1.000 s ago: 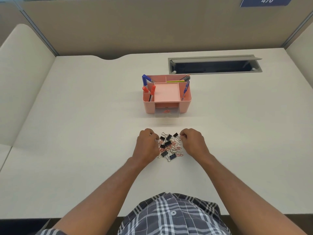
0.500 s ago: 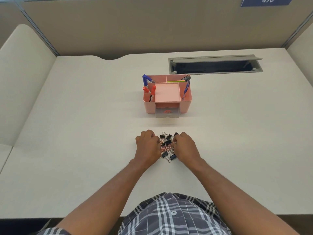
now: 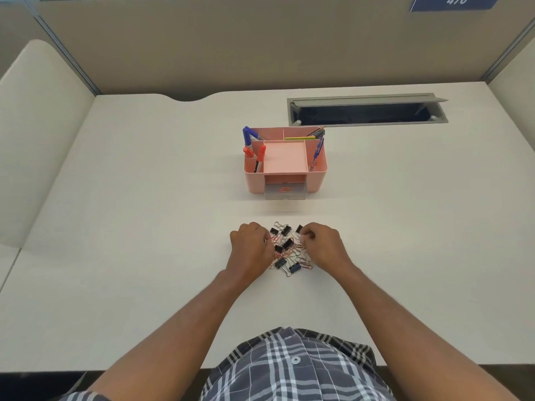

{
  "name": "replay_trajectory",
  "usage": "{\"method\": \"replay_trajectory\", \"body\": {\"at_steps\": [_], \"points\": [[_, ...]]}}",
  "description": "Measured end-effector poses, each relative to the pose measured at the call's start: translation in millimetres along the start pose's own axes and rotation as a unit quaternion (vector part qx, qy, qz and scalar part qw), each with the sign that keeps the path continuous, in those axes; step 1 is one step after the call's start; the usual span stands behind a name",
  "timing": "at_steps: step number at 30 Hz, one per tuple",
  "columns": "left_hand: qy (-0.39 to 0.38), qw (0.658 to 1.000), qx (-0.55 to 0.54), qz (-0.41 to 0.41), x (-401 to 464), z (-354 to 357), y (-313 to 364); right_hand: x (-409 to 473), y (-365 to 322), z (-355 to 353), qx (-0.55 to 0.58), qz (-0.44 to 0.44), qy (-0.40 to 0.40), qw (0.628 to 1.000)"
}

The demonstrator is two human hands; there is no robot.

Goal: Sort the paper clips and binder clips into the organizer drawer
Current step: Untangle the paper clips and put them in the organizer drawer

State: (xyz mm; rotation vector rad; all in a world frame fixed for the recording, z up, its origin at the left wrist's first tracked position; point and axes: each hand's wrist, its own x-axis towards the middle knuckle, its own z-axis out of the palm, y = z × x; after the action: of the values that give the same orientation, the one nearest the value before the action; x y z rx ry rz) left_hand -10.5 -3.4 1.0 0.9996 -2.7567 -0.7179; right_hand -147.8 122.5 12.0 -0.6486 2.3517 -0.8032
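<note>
Two hands, left (image 3: pixel 251 248) and right (image 3: pixel 324 246), curl at the clip pile (image 3: pixel 288 250); whether either pinches anything, I cannot tell. The clips look light, tangle-prone; best pinched singly by their wire loops.

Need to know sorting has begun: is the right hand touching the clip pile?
Touching. In the head view the right hand has its fingertips down among the paper clips at the clip pile's right edge.

Red paper clips (image 3: pixel 292 254) and black binder clips (image 3: pixel 285 230) lie heaped near the pink organizer's (image 3: pixel 317 180) open clear drawer (image 3: pixel 285 193).
</note>
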Motion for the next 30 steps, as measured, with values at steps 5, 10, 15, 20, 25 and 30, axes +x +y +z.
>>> {"method": "replay_trajectory", "body": {"at_steps": [5,10,15,20,25,30], "points": [[-0.024,0.998,-0.058,-0.018,1,-6,2,4,-2,-7,0.053,0.004,-0.013,0.998],[-0.025,0.986,-0.154,-0.066,0,-7,7,6,3,-6,0.222,0.062,-0.033,0.972],[-0.016,0.972,-0.218,-0.086,3,-13,11,5,-5,-12,0.363,0.091,-0.050,0.926],[0.052,0.968,-0.241,-0.050,13,-27,22,7,-28,-24,0.413,0.035,-0.016,0.910],[0.129,0.965,-0.228,0.011,41,-47,39,22,-57,-38,0.328,-0.081,0.087,0.937],[0.140,0.978,-0.148,0.039,73,-57,45,39,-80,-44,0.189,-0.144,0.138,0.961]]}}
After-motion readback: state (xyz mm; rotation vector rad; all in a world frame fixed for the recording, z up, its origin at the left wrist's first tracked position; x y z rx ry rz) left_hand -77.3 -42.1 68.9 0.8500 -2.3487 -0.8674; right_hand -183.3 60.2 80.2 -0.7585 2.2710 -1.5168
